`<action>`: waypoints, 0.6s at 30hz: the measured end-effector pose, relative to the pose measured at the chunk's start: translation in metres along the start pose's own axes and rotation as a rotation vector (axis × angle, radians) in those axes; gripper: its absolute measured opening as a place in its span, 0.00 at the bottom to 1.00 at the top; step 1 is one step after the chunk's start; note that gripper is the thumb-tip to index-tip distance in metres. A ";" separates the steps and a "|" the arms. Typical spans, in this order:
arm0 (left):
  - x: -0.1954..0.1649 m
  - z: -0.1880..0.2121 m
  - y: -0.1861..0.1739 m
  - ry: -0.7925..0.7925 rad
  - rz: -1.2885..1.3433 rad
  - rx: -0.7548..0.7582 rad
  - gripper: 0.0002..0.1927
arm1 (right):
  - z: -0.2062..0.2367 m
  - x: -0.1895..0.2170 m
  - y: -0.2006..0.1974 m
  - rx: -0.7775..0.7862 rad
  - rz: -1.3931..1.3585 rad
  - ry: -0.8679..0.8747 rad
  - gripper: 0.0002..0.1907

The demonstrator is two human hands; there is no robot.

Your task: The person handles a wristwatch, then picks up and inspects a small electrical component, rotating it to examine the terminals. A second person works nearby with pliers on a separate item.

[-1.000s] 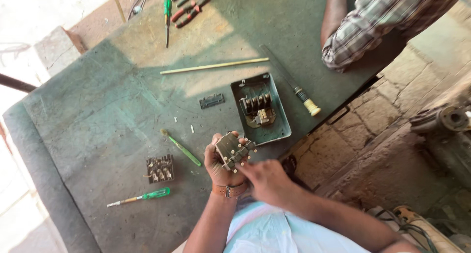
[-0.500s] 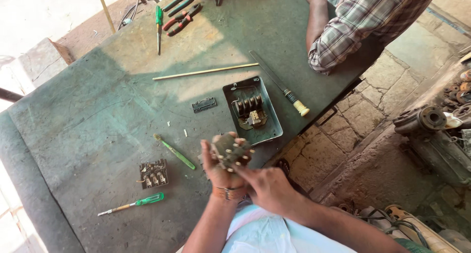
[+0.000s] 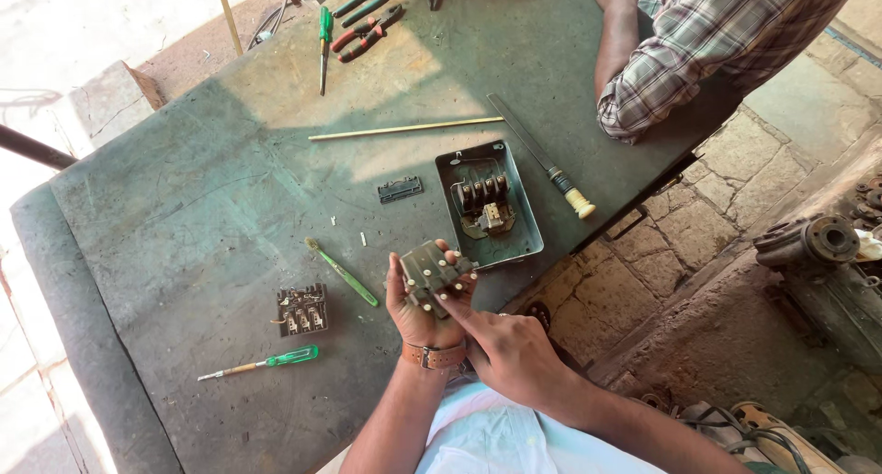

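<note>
Holding a grey switch block [image 3: 435,272] above the table's [image 3: 165,208] near edge: left hand [image 3: 418,313], fingers clamped around it; right hand [image 3: 510,355], forefinger on its face. Open metal box [image 3: 491,203] just beyond; bare tabletop left.

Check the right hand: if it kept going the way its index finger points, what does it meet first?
The right hand points up-left at the grey switch block held in the left hand. Its fingers already look to touch that block, so the block comes first, though depth is unclear.
</note>
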State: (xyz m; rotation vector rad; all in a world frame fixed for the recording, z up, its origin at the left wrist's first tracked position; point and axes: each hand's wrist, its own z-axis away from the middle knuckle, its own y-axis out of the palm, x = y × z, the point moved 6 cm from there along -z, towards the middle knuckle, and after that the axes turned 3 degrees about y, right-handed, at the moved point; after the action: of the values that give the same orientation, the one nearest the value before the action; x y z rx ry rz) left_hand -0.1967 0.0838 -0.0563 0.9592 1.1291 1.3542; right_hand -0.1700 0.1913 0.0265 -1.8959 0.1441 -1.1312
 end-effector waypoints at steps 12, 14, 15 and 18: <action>-0.007 -0.003 -0.008 0.100 -0.100 -0.102 0.13 | 0.002 -0.005 0.016 0.216 0.101 0.059 0.44; -0.006 -0.005 -0.009 0.081 -0.075 -0.083 0.13 | -0.002 -0.002 0.010 0.088 0.079 -0.008 0.43; -0.006 -0.006 -0.009 0.074 -0.065 -0.070 0.13 | -0.003 -0.003 0.012 0.106 0.075 0.006 0.44; -0.013 -0.007 -0.013 0.104 -0.076 -0.091 0.14 | -0.003 -0.003 0.013 0.159 0.065 0.037 0.46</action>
State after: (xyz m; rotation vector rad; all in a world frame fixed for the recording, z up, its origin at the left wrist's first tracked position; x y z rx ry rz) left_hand -0.1991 0.0701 -0.0695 0.7802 1.1599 1.3950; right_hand -0.1692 0.1831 0.0155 -1.7188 0.1309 -1.1012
